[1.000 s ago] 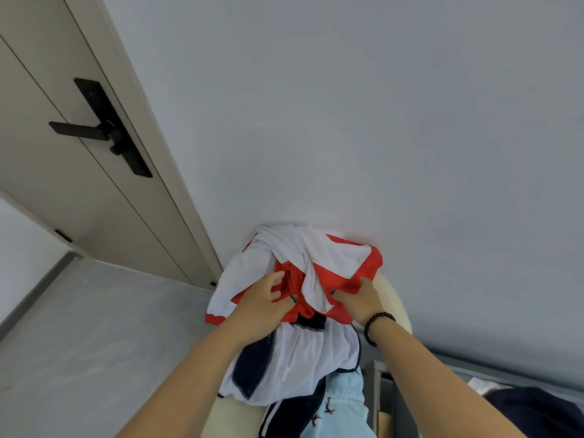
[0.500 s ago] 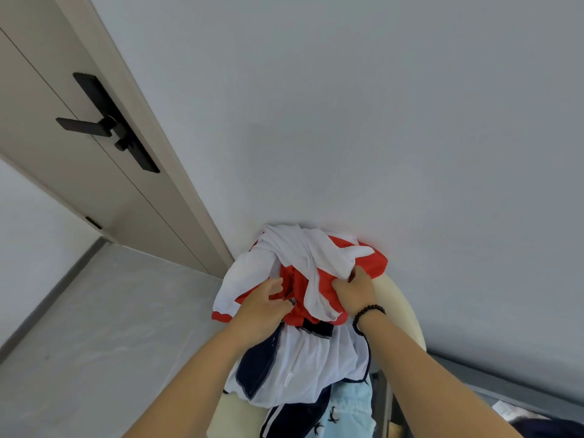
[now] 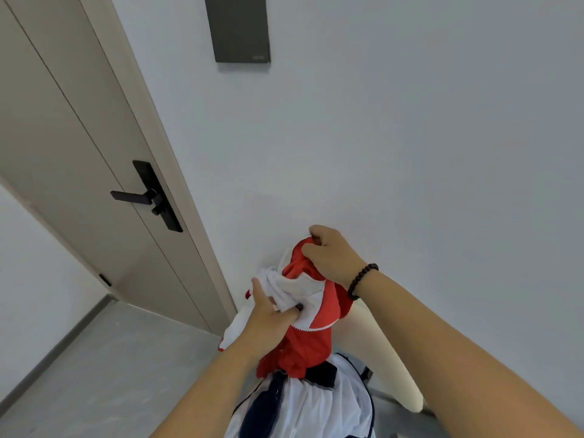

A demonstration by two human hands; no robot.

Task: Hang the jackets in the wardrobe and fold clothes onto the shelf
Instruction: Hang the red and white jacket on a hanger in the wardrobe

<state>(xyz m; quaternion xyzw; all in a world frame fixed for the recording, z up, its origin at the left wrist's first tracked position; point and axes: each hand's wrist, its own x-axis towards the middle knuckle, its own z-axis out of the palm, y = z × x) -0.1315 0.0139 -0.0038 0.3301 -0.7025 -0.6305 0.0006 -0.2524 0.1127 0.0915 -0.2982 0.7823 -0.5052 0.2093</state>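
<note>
Both grips are clenched on the red-and-white jacket [image 3: 303, 298]: the right hand [image 3: 331, 257] pinches its top edge, the left hand [image 3: 271, 314] grasps white fabric just below. The jacket hangs downward from them, long axis near vertical, above the clothes pile [image 3: 303, 406] on the cream chair [image 3: 379, 349].

1. The red and white jacket [image 3: 303, 298] is lifted off the pile, where before it lay on it
2. The right hand [image 3: 331, 257] is raised higher, above the left hand [image 3: 271, 314]
3. The white and navy garment [image 3: 316, 406] is uncovered
</note>
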